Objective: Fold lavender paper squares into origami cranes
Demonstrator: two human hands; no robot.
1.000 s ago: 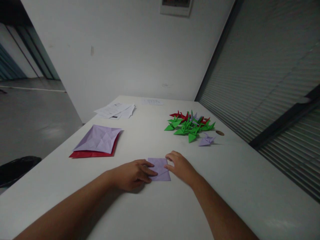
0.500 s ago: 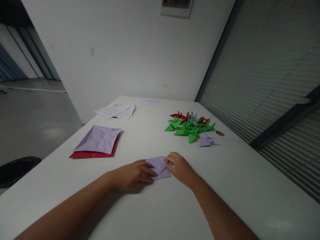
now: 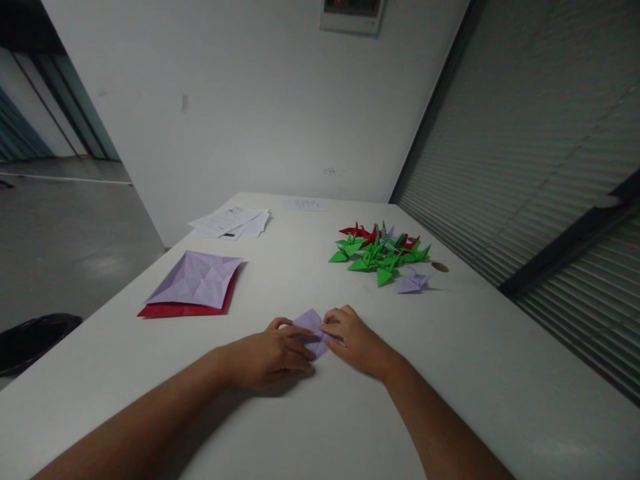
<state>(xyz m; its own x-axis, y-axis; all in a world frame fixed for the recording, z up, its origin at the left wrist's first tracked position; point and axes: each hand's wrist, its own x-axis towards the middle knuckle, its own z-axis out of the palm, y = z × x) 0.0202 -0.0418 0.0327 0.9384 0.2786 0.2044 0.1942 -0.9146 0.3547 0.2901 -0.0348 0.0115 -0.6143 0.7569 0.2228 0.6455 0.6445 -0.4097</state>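
Note:
A small folded sheet of purple origami paper (image 3: 311,320) lies on the table between my hands, turned with one corner pointing away from me. My left hand (image 3: 280,353) rests on its left side, its slightly bent fingers holding the paper against the table. At the right corner, my right hand (image 3: 353,339) pinches the paper between thumb and fingers. Fingers of both hands cover parts of the sheet, so its exact folds are partly hidden.
Beyond my right hand, a purple paper crane (image 3: 414,283) sits by a cluster of green, red and purple cranes (image 3: 373,255). Creased purple paper (image 3: 197,280) lies over red paper (image 3: 185,310) on the left. Printed sheets (image 3: 233,220) lie farther back. A black-lined bin (image 3: 37,340) stands left.
The purple paper has turned, so a corner now points away from me. My right fingers have closed in over its right side, and the left fingers have shifted slightly on it.

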